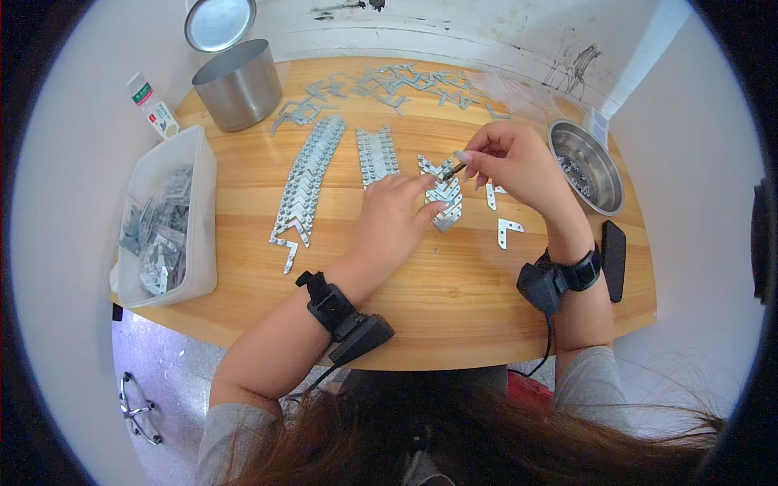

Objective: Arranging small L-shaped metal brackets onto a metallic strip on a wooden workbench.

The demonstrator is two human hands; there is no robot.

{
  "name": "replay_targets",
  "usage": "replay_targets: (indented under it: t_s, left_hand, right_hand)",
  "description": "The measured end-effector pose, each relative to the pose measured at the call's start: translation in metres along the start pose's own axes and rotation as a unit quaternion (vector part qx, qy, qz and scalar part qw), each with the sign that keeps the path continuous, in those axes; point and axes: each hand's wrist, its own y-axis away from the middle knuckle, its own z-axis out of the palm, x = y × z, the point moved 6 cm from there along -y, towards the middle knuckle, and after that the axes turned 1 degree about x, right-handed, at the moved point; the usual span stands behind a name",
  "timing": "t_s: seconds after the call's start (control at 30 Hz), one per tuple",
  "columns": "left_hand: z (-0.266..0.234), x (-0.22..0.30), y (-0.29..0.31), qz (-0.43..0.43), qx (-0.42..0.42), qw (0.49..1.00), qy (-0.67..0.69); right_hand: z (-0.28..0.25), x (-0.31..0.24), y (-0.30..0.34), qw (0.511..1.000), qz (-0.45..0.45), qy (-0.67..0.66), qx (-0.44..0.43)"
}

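Note:
Near the middle of the table, flat metal L-shaped corner brackets [447,212] lie overlapped in a nested row. My left hand [389,217] rests at their left side, its index finger and thumb gripping the brackets' edges. Above the same row, my right hand [510,166] pinches a short dark rod-like tool [455,170], its lower end down at the brackets. What the tip touches is too small to make out. Left of my hands lie a long nested row of brackets [308,182] with round studs and a shorter row [376,152], partly covered by my left hand.
Loose brackets [510,232] lie right of my hands, others [413,81] scattered at the back. A steel bowl [612,166] of small metal parts and a black phone [613,261] are at right. At left stand a white bin [207,219] of bagged parts, a steel pot [239,89] and a bottle [139,87].

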Motion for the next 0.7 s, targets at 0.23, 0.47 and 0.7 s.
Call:
replay_targets:
  t_s: [0.23,0.47,0.7]
  left_hand:
    - [-0.006,0.001,-0.001,-0.071,0.019,0.994,0.076]
    - [-0.014,0.011,-0.002,-0.011,0.033,0.999,0.027]
    - [-0.015,0.015,-0.003,0.011,0.040,0.999,0.023]
  right_hand:
    - [0.010,-0.009,0.006,0.998,-0.004,-0.053,-0.034]
    - [0.009,-0.024,0.015,0.999,-0.034,0.009,-0.018]
    - [0.011,-0.022,0.015,0.998,-0.034,0.012,-0.050]
